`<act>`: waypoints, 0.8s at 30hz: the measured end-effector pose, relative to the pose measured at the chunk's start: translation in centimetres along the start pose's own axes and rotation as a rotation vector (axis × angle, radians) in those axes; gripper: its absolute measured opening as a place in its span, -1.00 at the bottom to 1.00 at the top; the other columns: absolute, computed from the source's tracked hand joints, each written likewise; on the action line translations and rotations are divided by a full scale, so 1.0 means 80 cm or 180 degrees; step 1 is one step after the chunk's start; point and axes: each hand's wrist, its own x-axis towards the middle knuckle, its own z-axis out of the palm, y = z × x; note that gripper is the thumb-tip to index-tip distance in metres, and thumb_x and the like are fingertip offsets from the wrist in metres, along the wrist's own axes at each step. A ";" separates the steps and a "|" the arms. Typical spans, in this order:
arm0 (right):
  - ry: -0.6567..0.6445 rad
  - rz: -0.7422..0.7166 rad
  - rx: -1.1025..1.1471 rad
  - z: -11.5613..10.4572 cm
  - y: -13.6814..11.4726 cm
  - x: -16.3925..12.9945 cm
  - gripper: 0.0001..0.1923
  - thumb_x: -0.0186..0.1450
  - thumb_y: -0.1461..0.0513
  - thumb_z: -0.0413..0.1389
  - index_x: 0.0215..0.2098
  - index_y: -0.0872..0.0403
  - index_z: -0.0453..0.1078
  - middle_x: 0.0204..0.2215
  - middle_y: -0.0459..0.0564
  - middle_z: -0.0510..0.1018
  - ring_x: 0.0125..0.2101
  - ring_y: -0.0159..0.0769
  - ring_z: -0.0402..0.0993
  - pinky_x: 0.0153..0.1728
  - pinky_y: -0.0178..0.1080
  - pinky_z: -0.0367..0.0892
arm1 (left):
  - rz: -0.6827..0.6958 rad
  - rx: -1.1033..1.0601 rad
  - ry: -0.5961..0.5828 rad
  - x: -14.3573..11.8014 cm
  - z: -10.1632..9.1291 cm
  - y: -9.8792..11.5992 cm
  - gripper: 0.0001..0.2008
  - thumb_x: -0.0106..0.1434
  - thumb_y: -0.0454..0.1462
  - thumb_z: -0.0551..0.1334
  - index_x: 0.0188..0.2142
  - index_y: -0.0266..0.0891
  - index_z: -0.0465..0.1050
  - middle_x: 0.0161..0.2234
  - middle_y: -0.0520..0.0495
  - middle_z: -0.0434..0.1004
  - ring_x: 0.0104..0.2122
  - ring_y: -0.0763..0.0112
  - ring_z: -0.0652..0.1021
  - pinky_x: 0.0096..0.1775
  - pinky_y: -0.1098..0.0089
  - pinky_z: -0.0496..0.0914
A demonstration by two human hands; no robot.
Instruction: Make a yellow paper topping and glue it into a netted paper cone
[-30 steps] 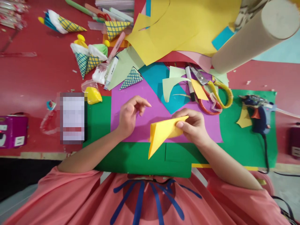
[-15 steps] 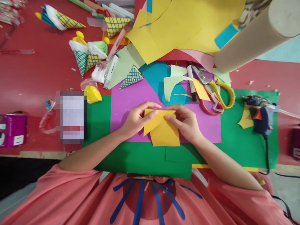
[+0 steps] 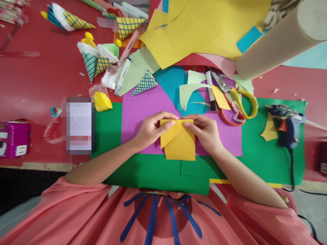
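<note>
- Left forearm (image 3: 106,160) and right forearm (image 3: 244,173) come out from the pink sleeves and go inward, so that both hands meet in front of the body, at almost the same height.
- The left hand (image 3: 150,131) is bent with its back to the outer side; its thumb lies on the near face of the folded yellow paper (image 3: 180,144), and the index finger is stretched along the top edge.
- The right hand (image 3: 208,132) makes nearly the mirror of this pose, with the thumb pressing close to the upper right corner and the fingers curled behind.
- The grip of each hand is closed on the paper, thumb on one side and fingers on the other; the two thumbs stay a little apart.
- The paper is orange-yellow and plain. Its top edge is straight and level; a slanting flap goes down to a pointed corner at left, and under it a squarish part extends toward the person.
- It is located between the hands, over the border of the purple sheet (image 3: 143,112) and the green sheet (image 3: 143,170). Whether it touches them, I cannot tell.
- Beyond the right hand, yellow-and-red-handled scissors (image 3: 235,97) lie near a black-and-white marker (image 3: 210,90).
</note>
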 end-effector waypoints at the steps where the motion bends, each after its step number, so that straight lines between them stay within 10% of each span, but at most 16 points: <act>1: 0.0003 0.0015 0.0003 0.000 0.000 0.000 -0.82 0.16 0.15 0.33 -0.27 0.00 0.57 -0.38 -0.10 0.70 -0.35 -0.32 0.64 -0.36 -0.30 0.51 | 0.0019 0.0027 0.0003 0.000 0.000 -0.001 -0.81 0.29 -0.14 0.27 -0.17 -0.14 0.56 -0.19 0.01 0.66 -0.16 0.47 0.62 -0.16 0.53 0.48; 24: 0.0452 -0.0479 -0.0216 0.002 0.004 -0.001 -0.86 0.17 0.18 0.30 -0.28 -0.04 0.52 -0.44 -0.15 0.61 -0.46 -0.40 0.49 -0.45 -0.31 0.40 | -0.0080 -0.0109 0.0036 0.000 0.000 -0.002 -0.73 0.26 -0.11 0.30 -0.13 -0.20 0.47 -0.23 -0.03 0.64 -0.31 0.48 0.63 -0.34 0.55 0.49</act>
